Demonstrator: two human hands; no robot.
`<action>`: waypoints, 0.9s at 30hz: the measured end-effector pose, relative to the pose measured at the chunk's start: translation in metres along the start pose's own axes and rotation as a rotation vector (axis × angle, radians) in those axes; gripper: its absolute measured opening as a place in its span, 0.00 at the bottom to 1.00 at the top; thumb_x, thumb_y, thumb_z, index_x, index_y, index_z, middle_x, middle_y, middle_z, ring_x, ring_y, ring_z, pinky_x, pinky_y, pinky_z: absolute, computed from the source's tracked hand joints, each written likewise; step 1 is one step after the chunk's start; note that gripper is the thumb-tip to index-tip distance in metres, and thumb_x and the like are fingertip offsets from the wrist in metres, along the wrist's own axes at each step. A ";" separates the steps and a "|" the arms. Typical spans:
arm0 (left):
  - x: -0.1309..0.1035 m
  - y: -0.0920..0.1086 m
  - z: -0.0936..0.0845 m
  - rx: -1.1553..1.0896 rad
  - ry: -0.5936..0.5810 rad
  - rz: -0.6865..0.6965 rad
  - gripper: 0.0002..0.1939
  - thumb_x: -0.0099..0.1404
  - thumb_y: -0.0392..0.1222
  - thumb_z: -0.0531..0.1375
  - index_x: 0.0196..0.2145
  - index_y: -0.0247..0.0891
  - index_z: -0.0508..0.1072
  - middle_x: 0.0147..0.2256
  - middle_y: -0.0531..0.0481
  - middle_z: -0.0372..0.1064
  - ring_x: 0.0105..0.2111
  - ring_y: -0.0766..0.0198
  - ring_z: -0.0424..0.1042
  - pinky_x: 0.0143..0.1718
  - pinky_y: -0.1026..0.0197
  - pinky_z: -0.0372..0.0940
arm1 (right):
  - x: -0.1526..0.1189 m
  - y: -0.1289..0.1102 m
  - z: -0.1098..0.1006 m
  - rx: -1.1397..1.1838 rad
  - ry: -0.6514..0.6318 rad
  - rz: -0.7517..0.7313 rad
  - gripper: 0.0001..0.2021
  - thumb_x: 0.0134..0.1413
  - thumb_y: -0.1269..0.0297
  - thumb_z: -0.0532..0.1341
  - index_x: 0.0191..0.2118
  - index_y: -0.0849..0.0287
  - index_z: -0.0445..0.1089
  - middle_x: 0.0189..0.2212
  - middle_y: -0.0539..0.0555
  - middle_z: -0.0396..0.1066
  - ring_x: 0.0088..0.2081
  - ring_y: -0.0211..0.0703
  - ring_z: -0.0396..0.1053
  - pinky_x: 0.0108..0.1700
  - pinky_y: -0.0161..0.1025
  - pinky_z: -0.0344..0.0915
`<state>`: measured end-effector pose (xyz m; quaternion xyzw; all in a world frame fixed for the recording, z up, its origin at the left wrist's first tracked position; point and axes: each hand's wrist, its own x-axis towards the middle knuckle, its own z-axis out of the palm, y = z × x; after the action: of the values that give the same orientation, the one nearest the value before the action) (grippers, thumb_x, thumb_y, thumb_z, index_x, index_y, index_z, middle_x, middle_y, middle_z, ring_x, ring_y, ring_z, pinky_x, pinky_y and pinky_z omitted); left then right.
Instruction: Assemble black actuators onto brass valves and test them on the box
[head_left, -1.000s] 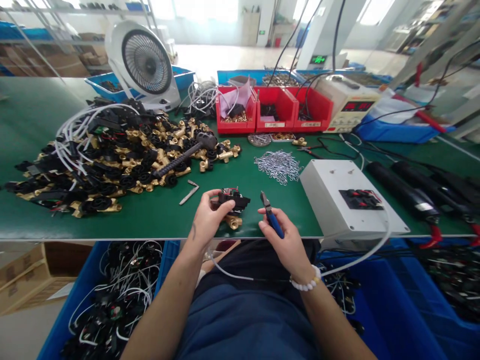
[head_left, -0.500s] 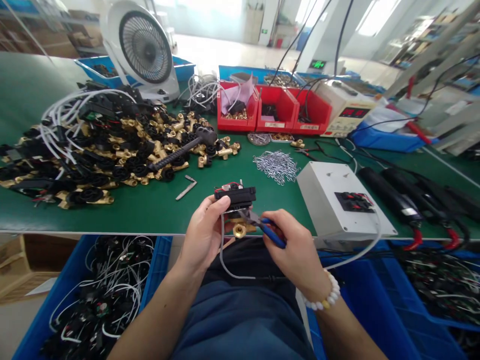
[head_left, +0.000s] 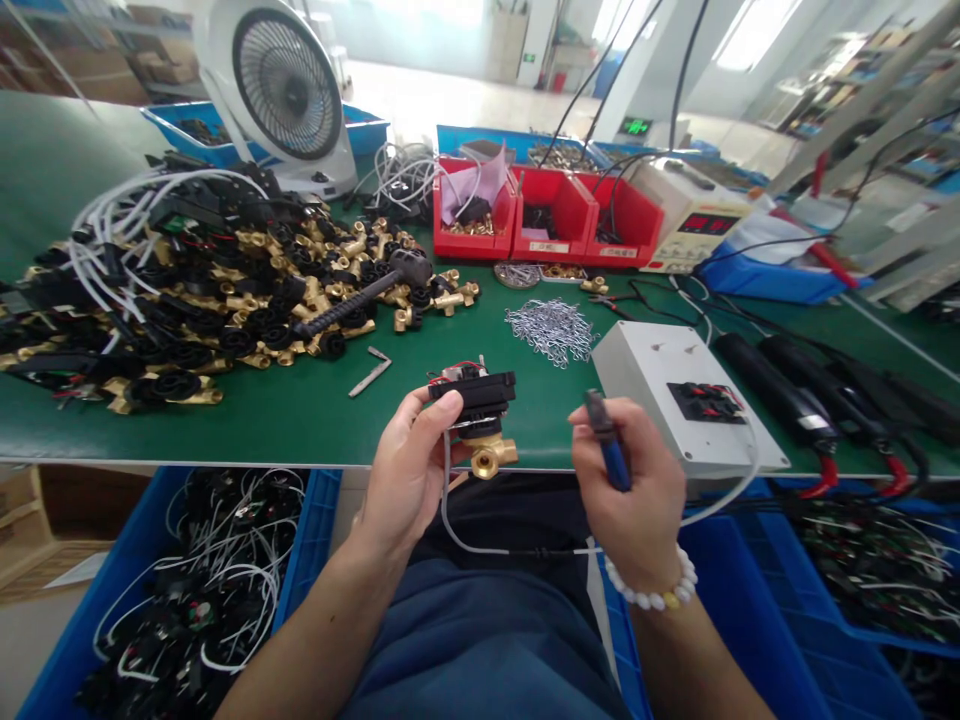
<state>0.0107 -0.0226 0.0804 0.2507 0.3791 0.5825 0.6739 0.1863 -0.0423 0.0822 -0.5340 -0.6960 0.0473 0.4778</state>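
My left hand (head_left: 412, 455) grips a brass valve with a black actuator housing (head_left: 474, 395), thumb pressed on the black part. The brass body (head_left: 486, 457) hangs below it with its round port facing me. A thin metal clip (head_left: 480, 424) lies across the joint between black part and brass. From the housing a grey cable (head_left: 448, 500) loops down over my lap. To the right, apart from the valve, my right hand (head_left: 634, 480) is closed around blue-handled pliers (head_left: 611, 450), jaws pointing up. A pile of metal clips (head_left: 551, 332) lies beyond my hands on the green table.
Many brass valves (head_left: 247, 300) with black parts heap at the left, a black hammer (head_left: 367, 295) on top. A hex key (head_left: 370, 373) lies nearer. At the right stands a grey control box (head_left: 637, 370). Red bins (head_left: 551, 225) and a fan (head_left: 289, 90) stand behind.
My right hand has drawn the pliers away from the valve, to the right, and turned them upward. My left hand keeps the valve nearly in place; its brass body is now more visible.
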 end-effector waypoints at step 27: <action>-0.016 -0.005 0.008 0.040 -0.053 0.092 0.33 0.60 0.54 0.71 0.61 0.50 0.70 0.51 0.47 0.77 0.48 0.50 0.80 0.45 0.55 0.78 | 0.002 -0.014 0.017 0.839 -0.285 0.313 0.27 0.59 0.48 0.68 0.61 0.47 0.67 0.60 0.54 0.69 0.58 0.49 0.72 0.60 0.47 0.73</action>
<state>0.0198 -0.0381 0.0844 0.2965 0.3607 0.5985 0.6510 0.1642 -0.0387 0.0823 -0.3816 -0.5864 0.4689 0.5392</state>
